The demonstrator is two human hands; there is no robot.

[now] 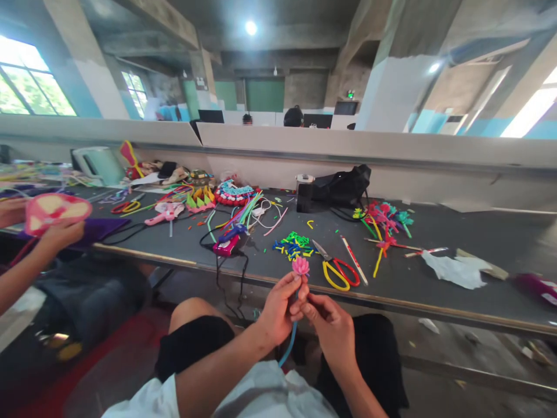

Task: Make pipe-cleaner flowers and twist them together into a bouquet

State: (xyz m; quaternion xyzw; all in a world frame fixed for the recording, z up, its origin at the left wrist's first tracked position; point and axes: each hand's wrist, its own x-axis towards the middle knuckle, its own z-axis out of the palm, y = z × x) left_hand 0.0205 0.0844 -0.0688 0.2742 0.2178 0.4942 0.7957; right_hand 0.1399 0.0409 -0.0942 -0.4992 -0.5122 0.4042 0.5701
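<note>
A small pink flower (300, 266) with layered petals is held upright just past the table's front edge. My left hand (278, 307) is closed, pinching it from below between thumb and fingers. My right hand (333, 325) meets the left one under the flower, its thumb and fingers pressed together; what lies between them is hidden. A blue strand (289, 347) hangs from between my hands toward my lap. Beyond them on the table lie scissors (335, 271) with yellow and red handles and a pile of short green, blue and yellow cut pieces (293, 246).
A hot glue gun (232, 233) with cords hanging over the edge lies left of the pile. A red-and-white stick (354, 259), colourful fuzzy flowers (385, 223) and crumpled white paper (455, 269) lie rightward. At far left, another person's hands hold a pink-and-cream piece (58, 212).
</note>
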